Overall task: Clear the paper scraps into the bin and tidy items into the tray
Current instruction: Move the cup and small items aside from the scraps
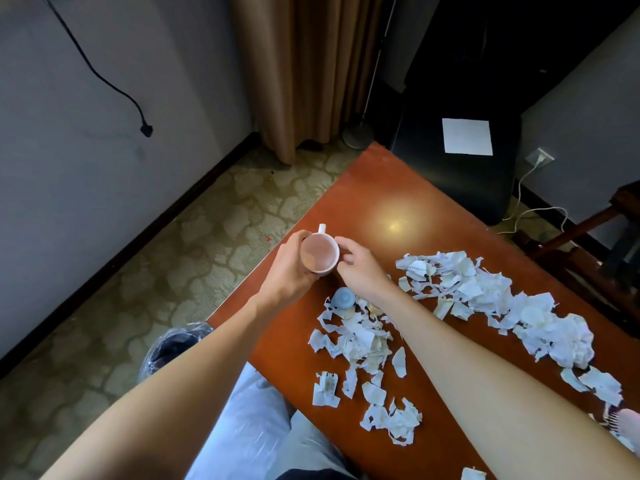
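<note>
A white mug [320, 252] with a pinkish inside sits upright near the left edge of the red-brown table [398, 188], its handle pointing away from me. My left hand [289, 268] grips the mug's left side. My right hand [360, 268] touches its right rim with curled fingers. Several torn white paper scraps [356, 337] lie spread across the table, with a larger heap of scraps [485, 299] to the right. A small blue round object [343, 298] lies among the scraps under my right wrist. A bin [176, 344] lined with a dark bag stands on the floor left of the table.
A black chair [460, 181] with a white sheet [467, 136] on it stands beyond the table's far end. A pale comb-like item [623, 422] pokes in at the right edge. My knees are under the table's near edge. A patterned carpet lies to the left. No tray is in view.
</note>
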Demonstrator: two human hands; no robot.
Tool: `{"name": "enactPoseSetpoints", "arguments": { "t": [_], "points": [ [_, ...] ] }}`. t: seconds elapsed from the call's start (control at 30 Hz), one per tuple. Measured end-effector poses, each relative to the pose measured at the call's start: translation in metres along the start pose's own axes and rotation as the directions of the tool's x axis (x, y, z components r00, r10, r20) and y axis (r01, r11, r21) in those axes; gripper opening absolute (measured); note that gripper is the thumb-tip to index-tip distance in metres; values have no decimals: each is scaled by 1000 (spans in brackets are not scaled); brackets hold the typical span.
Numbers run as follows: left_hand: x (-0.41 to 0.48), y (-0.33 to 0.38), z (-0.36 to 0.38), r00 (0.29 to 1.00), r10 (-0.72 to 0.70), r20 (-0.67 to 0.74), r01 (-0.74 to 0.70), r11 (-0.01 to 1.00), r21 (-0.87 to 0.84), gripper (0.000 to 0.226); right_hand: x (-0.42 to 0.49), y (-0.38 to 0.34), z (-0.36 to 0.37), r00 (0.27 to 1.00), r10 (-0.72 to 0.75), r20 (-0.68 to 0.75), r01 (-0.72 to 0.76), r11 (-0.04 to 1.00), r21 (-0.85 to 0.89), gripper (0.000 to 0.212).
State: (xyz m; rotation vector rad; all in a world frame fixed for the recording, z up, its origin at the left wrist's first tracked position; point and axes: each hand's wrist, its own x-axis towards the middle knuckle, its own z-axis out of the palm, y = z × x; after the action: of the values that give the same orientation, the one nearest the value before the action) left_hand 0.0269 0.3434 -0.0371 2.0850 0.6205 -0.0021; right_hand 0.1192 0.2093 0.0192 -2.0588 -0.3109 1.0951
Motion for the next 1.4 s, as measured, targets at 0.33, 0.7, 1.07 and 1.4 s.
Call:
{"name": "enactPoseSetpoints", "arguments": {
  "t": [0.33, 0.7, 1.07, 1.4],
  "points": [
    [-6, -6, 2, 999, -24, 41, 22, 999, 43, 68, -7, 3, 4, 1000, -3, 8, 3, 1000, 9, 50],
    [-28, 7, -5, 999, -36, 28, 34, 998, 53, 84, -32, 14, -2, 1000, 24, -4, -24, 999, 29, 57],
    [-87, 12, 4, 1000, -8, -7, 9, 978, 210, 89, -78, 45, -5, 997, -29, -70, 30, 1000, 11, 54],
    [-151, 20, 42, 999, 27, 44, -38, 963, 265, 71, -126, 114, -6, 986, -147, -78, 133, 977, -167, 55]
  ]
}}
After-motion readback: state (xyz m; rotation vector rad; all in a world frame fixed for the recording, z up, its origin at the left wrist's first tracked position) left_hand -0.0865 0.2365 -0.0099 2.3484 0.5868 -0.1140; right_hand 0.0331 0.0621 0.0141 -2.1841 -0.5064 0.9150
